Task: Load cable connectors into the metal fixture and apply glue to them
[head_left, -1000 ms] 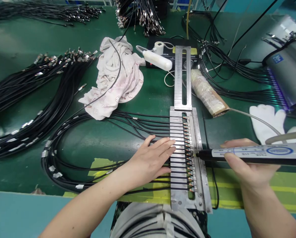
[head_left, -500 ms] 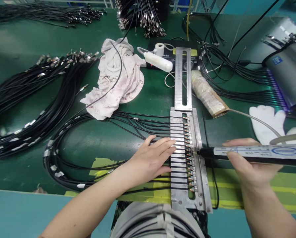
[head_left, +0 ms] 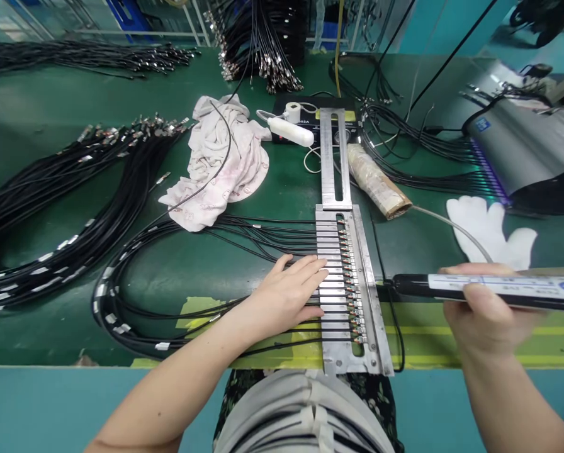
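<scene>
Bare green bench (head_left: 272, 195) lies open between the rag (head_left: 220, 160) and my metal jig (head_left: 345, 286). Toward the left edge, cable bundles (head_left: 65, 207) block my way. Right of the jig, a paper roll (head_left: 376, 182), white glove (head_left: 490, 229) and grey machine (head_left: 527, 145) crowd the far right corner.

One camera on my head, looking forward and down

It sits close above my left hand (head_left: 289, 296) and right hand (head_left: 487, 314), faces across the bench (head_left: 50, 113) ahead of them, and takes in my lap just below my wrists.
</scene>
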A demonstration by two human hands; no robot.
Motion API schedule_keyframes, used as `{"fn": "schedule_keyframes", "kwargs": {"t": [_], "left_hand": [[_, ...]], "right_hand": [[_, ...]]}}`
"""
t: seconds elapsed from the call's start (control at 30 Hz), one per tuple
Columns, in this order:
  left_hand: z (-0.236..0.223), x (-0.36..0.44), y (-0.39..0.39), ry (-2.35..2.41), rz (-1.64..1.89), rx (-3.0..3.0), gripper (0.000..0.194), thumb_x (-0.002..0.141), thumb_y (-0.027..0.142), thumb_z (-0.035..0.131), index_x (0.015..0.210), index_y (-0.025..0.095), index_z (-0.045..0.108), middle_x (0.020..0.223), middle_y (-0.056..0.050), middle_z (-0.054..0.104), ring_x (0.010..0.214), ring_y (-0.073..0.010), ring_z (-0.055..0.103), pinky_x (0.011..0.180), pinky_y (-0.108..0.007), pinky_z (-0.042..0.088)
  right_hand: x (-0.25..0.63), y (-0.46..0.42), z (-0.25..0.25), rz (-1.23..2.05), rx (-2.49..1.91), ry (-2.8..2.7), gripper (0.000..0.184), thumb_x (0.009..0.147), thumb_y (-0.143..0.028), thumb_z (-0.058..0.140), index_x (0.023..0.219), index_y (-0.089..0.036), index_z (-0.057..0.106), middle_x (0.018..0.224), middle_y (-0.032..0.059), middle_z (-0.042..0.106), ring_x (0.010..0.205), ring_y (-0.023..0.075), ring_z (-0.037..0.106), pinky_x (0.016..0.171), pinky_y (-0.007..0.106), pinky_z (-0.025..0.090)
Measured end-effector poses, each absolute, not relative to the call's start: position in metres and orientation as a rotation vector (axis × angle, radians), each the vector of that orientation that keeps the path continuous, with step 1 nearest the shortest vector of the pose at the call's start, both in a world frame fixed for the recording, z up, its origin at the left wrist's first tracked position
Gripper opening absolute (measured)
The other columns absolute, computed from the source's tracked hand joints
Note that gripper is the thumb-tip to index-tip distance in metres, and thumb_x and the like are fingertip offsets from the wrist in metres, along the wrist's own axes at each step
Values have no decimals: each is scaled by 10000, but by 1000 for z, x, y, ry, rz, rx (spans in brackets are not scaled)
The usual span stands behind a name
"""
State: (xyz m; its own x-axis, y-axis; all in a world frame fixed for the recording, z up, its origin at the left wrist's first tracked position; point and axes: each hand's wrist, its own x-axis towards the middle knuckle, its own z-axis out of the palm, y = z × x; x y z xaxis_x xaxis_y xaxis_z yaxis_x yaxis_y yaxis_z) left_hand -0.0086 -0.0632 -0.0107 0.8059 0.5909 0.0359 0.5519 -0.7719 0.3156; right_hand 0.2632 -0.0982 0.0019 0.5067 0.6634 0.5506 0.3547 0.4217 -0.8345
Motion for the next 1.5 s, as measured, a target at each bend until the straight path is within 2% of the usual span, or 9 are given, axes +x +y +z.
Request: {"fn": "schedule_keyframes", "kwargs": {"t": [0.2, 0.43, 0.73, 1.03, 1.5], "left_hand": [[-6, -6, -65, 820, 188, 2726, 549, 833, 429, 590, 1307, 209, 422, 1394, -172, 394, 1297, -306, 343, 1015, -521, 288], [-6, -5, -65, 791, 206, 2729, 502, 827, 482, 568, 1229, 187, 510, 1377, -206, 384, 1288, -342, 344, 1017, -526, 293], [-7, -6, -63, 771, 215, 2720, 423, 841, 480, 547, 1146, 188, 581, 1363, -205, 395, 1283, -345, 346, 1009, -513, 306], [-5, -6, -62, 759, 224, 2714, 398, 850, 455, 544, 1136, 183, 591, 1356, -203, 408, 1274, -336, 356, 994, -499, 328], [-5, -7, -61, 758, 236, 2701, 380, 848, 441, 557, 1125, 184, 594, 1357, -189, 410, 1277, -323, 353, 1003, -483, 324]], "right_hand": [[260, -105, -29, 280, -1245, -1162, 44, 622, -215, 649, 651, -208, 681, 644, 9, 658, 536, 187, 567, 482, 325, 433], [260, -104, -33, 321, -1215, -1218, 59, 649, -182, 672, 684, -226, 688, 676, -5, 668, 560, 177, 579, 519, 323, 458], [258, -104, -32, 327, -1235, -1222, 97, 639, -160, 686, 701, -236, 685, 688, -17, 668, 573, 160, 586, 524, 293, 471], [259, -106, -34, 333, -1262, -1203, 29, 637, -206, 686, 664, -203, 674, 661, 12, 661, 549, 189, 590, 526, 341, 485], [259, -107, -32, 344, -1280, -1202, 49, 629, -225, 695, 645, -192, 661, 647, 21, 655, 547, 191, 591, 535, 354, 505]]}}
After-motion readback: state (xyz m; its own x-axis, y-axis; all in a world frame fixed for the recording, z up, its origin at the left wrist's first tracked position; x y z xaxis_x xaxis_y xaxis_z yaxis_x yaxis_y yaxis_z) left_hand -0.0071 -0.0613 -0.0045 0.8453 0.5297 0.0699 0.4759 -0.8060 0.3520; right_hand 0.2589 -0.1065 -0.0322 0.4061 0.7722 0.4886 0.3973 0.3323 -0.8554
